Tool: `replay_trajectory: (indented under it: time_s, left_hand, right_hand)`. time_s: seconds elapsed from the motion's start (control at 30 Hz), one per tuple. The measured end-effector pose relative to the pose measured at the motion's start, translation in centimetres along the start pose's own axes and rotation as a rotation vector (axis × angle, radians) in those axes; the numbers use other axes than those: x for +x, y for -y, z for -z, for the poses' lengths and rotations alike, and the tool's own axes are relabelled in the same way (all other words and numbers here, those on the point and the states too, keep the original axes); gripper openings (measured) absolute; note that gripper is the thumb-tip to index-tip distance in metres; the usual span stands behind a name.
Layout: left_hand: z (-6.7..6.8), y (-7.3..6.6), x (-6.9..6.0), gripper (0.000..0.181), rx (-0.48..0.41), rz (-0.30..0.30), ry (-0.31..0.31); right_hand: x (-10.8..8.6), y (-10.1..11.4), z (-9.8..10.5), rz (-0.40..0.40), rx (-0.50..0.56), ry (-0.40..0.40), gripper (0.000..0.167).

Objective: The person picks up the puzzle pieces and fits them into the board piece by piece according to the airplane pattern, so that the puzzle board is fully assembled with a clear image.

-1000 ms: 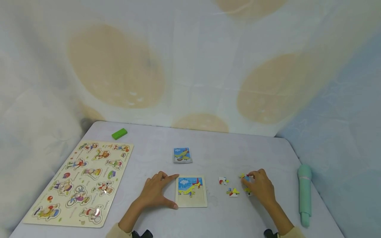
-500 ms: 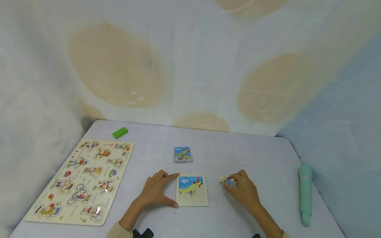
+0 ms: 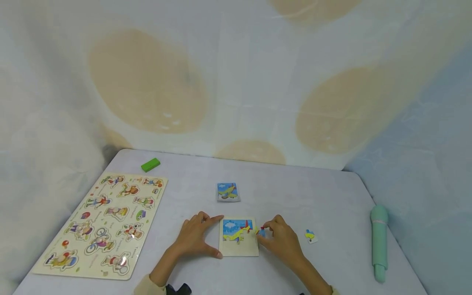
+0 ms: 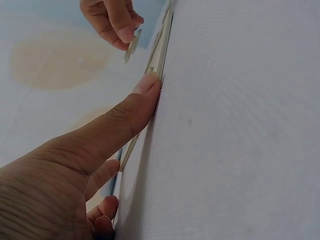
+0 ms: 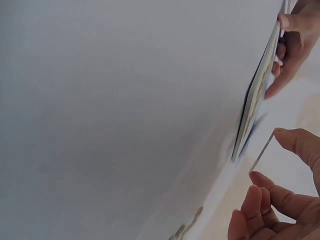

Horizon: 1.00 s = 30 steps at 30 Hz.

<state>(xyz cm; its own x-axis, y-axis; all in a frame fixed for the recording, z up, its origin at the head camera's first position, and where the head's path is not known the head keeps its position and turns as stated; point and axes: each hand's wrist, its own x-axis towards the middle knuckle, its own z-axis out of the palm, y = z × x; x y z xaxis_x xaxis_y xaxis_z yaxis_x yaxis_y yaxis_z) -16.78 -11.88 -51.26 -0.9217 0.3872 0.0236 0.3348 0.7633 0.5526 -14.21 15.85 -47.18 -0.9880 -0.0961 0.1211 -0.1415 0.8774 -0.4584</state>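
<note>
A small jigsaw board (image 3: 240, 248) lies on the table, its upper part showing blue sky and a yellow and red plane, its lower part bare wood. My left hand (image 3: 195, 237) touches the board's left edge with thumb and index finger spread wide. In the left wrist view, the left thumb (image 4: 135, 102) presses along the board's side. Just off the board's right edge, my right hand (image 3: 282, 239) pinches a blue, yellow and red puzzle piece (image 3: 261, 232). The right wrist view shows that thin piece (image 5: 262, 151) edge-on between thumb and finger, raised above the table.
A loose puzzle piece (image 3: 310, 235) lies right of the right hand. Behind the board is a small plane picture (image 3: 228, 192). A large peg puzzle (image 3: 99, 229) fills the left side, with a green block (image 3: 150, 164) behind it. A mint-green cylinder (image 3: 379, 243) lies far right.
My right hand has picked up a piece from the right-hand group and carried it leftward to the board's edge. My left hand stays at the board's left edge.
</note>
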Motion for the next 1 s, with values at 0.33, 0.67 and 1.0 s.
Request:
replay_trajectory:
  time_s: [0.33, 0.67, 1.0]
  left_hand:
    - [-0.1, -0.1, 0.1, 0.104, 0.021, -0.004, -0.009]
    - [0.0, -0.1, 0.1, 0.103, 0.019, -0.001, -0.018]
    - [0.0, -0.1, 0.1, 0.103, 0.028, -0.001, -0.019]
  right_hand:
    - [0.0, 1.3, -1.4, 0.067, -0.072, 0.029, 0.038]
    - [0.4, 1.8, -2.2, 0.130, -0.140, 0.001, 0.041]
    - [-1.1, 1.9, -1.3, 0.268, -0.309, 0.041, 0.057]
